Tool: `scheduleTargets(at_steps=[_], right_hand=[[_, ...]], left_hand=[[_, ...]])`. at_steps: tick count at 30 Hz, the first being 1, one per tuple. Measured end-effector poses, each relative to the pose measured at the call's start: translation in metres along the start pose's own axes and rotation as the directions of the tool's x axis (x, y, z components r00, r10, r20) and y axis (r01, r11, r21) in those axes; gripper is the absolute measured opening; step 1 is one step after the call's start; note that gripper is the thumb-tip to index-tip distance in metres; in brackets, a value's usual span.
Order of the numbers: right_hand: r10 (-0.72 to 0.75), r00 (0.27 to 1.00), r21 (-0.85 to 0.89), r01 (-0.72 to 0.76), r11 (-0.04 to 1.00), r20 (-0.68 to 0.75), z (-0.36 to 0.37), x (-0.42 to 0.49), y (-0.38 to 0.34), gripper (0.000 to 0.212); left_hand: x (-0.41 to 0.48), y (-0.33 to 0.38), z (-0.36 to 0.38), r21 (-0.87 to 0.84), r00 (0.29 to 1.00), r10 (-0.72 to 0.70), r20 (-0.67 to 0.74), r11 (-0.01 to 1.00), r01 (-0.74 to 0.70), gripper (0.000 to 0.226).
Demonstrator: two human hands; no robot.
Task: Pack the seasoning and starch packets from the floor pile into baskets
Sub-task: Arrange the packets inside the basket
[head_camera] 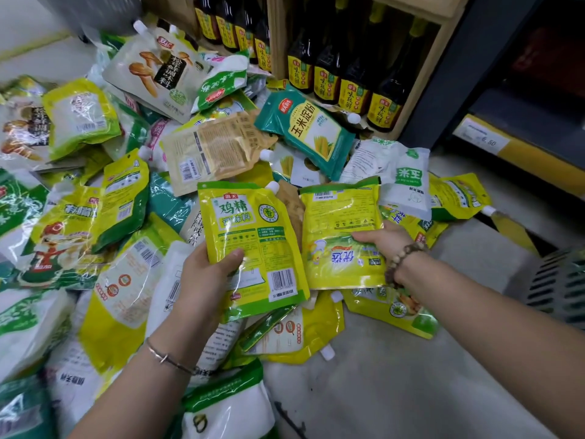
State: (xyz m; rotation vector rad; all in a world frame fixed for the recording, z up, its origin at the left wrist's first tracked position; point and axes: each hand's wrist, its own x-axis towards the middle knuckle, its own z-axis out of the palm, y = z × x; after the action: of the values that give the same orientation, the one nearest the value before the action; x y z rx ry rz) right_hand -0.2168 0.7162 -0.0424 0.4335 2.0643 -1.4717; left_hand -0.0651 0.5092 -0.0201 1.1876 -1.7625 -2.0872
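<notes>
The step in hand is the pick-up: both hands are loaded and nothing has gone to a basket yet. The left hand grasps a glossy yellow plastic spouted pouch with green lettering by its lower left edge, thumb on the front, the other fingers hidden behind it. The right hand pinches a second flat yellow plastic packet, printed side upside down, by its right edge, thumb on top. The two packets are held side by side, edges nearly touching, at the centre of view, just above the heap of yellow, green and white packets on the floor, which spreads from 7 o'clock round to 2 o'clock.

A dark slatted plastic basket shows partly at 3 o'clock, standing on the grey concrete floor; whether it holds anything cannot be told.

The next move likely calls for carrying both packets across toward 3 o'clock and letting them go over that basket. The left hand has the longer reach, so passing its pouch to the right hand or stacking the two first may help. The slick film could slip from an edge pinch.
</notes>
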Motion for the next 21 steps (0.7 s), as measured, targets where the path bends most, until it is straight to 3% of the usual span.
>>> scheduleTargets(at_steps=[2,4,10,17,19,20,21], right_hand=[[-0.047,0.999,-0.038,0.048,0.998,0.003,-0.013,-0.009,-0.003,0.074],[-0.093,0.996,-0.012,0.093,0.996,0.002,-0.020,-0.018,-0.008,0.047],[-0.247,0.963,0.113,0.258,0.959,-0.105,-0.026,-0.046,-0.021,0.031],[-0.278,0.947,0.353,0.318,0.880,-0.159,-0.036,-0.090,-0.044,0.030],[-0.286,0.940,0.397,0.339,0.853,-0.187,-0.040,-0.102,-0.044,0.017],[-0.278,0.938,0.402,0.340,0.850,-0.205,-0.041,-0.110,-0.049,0.022],[-0.271,0.936,0.403,0.342,0.849,-0.224,-0.042,-0.119,-0.055,0.051]], left_hand=[[-0.002,0.005,0.002,-0.014,1.000,-0.001,0.013,1.000,0.001,0.021],[-0.004,0.011,0.004,-0.033,1.000,0.001,0.025,0.999,-0.001,0.024],[-0.016,0.037,0.016,-0.073,0.995,0.063,0.078,0.996,-0.058,0.027],[-0.029,0.071,0.025,-0.093,0.984,0.162,0.080,0.984,-0.154,0.017],[-0.038,0.081,0.027,-0.094,0.979,0.179,0.092,0.981,-0.171,0.011],[-0.043,0.087,0.028,-0.093,0.978,0.184,0.098,0.980,-0.175,0.010],[-0.049,0.094,0.029,-0.090,0.976,0.189,0.105,0.980,-0.180,0.009]])
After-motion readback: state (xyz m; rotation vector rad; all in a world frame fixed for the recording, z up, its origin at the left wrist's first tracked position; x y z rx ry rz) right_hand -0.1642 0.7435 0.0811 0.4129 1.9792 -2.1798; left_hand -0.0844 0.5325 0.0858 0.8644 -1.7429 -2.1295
